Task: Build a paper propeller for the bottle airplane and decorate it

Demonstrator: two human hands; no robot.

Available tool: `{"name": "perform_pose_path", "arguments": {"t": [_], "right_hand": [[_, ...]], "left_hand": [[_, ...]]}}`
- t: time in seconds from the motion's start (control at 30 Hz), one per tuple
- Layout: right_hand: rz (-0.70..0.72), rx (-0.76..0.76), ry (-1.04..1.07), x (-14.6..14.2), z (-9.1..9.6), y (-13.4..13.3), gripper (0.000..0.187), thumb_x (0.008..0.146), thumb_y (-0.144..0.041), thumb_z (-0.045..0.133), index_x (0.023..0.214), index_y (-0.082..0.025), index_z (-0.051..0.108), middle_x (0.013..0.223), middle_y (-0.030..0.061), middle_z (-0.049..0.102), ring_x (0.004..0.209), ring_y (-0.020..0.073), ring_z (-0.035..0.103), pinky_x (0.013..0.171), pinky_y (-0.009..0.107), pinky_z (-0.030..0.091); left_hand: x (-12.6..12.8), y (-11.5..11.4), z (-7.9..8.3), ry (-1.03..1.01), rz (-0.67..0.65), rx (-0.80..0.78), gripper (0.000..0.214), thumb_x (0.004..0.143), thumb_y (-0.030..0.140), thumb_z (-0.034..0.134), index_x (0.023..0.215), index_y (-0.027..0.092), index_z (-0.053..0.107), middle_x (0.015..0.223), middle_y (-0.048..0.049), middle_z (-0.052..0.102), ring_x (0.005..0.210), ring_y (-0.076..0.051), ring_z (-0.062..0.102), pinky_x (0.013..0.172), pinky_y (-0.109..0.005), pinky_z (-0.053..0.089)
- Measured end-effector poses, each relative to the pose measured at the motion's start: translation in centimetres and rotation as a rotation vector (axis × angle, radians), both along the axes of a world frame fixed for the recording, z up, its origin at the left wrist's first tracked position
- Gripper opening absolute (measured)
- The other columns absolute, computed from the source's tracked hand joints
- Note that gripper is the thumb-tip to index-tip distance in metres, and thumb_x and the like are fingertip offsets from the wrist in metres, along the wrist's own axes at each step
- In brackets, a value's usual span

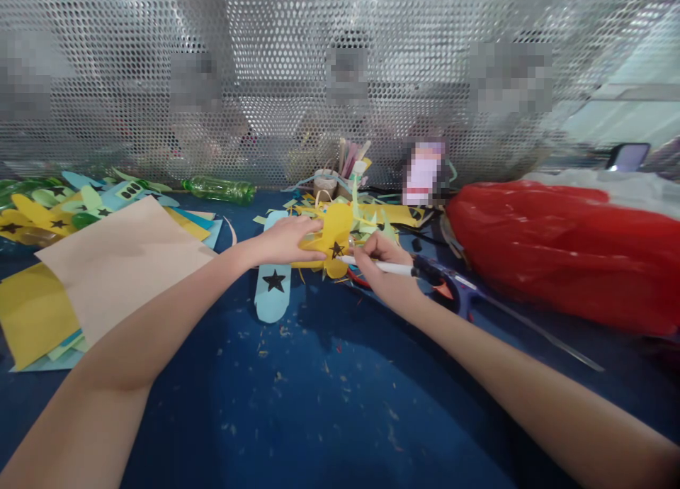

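Note:
A yellow paper cutout (336, 223) with a black star on its lower part is held at its left side by my left hand (293, 239), thumb below and fingers above. My right hand (387, 262) grips a white marker (390, 266), its tip beside the star. Under my left hand lies a light blue paper strip (273, 303) with rounded ends and a filled black star. Paper scraps in yellow and green sit just behind the cutout. Part of the cutout's left side is hidden by my fingers.
Paper sheets (127, 251) lie at left, with star-marked cutouts (58, 223) behind. A green plastic bottle (220, 190) rests by the perforated metal screen (287, 71). At right are a glue gun (460, 287), a red plastic bag (557, 251) and a phone (423, 173). Small scraps dot the blue table (319, 404).

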State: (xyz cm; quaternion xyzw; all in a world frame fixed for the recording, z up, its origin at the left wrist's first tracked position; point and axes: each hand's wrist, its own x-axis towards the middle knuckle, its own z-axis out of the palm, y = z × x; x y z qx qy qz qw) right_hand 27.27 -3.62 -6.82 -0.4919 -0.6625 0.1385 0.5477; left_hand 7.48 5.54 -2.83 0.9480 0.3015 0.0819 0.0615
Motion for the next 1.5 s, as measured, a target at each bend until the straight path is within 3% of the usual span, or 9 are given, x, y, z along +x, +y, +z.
{"name": "perform_pose_path", "arguments": {"t": [0.33,0.57,0.93,1.23,1.5], "right_hand": [[0.021,-0.016,0.113,0.15,-0.56,0.31,0.031,0.083,-0.028,0.061,0.062,-0.024,0.038,0.052,-0.0071,0.037,0.047,0.0109,0.044,0.048,0.025,0.036],[-0.010,0.010,0.093,0.05,-0.36,0.34,0.032,0.081,-0.025,0.062,0.062,-0.024,0.037,0.051,-0.0074,0.036,0.046,0.0097,0.036,0.045,0.024,0.034],[-0.012,0.017,0.066,0.07,-0.26,0.26,0.031,0.081,-0.023,0.060,0.061,-0.024,0.036,0.051,-0.0072,0.036,0.046,0.0099,0.035,0.045,0.024,0.031],[-0.010,0.006,0.095,0.05,-0.27,0.29,0.031,0.080,-0.025,0.062,0.061,-0.024,0.037,0.051,-0.0066,0.037,0.048,0.0113,0.042,0.048,0.025,0.036],[0.040,-0.049,0.089,0.03,-0.19,0.14,0.030,0.081,-0.029,0.062,0.061,-0.024,0.039,0.051,-0.0055,0.043,0.050,0.0130,0.052,0.047,0.024,0.037]], "left_hand": [[-0.03,-0.02,0.03,-0.022,-0.033,-0.029,0.055,0.087,0.054,0.058,0.126,0.017,0.051,0.127,-0.0133,0.059,0.114,-0.029,0.055,0.093,-0.038,0.043],[-0.07,0.06,-0.14,-0.030,-0.021,-0.025,0.053,0.086,0.055,0.059,0.124,0.017,0.053,0.127,-0.0136,0.059,0.113,-0.029,0.056,0.092,-0.038,0.043],[-0.03,0.04,-0.08,-0.029,-0.019,-0.024,0.054,0.086,0.055,0.058,0.125,0.017,0.053,0.123,-0.0129,0.061,0.110,-0.029,0.056,0.091,-0.038,0.043],[-0.10,-0.01,0.01,-0.035,-0.030,-0.035,0.053,0.087,0.054,0.058,0.125,0.017,0.053,0.125,-0.0131,0.059,0.112,-0.029,0.055,0.092,-0.038,0.043],[-0.02,-0.05,0.01,-0.002,-0.002,0.003,0.054,0.086,0.056,0.059,0.123,0.017,0.053,0.116,-0.0130,0.062,0.104,-0.030,0.058,0.083,-0.037,0.044]]}}
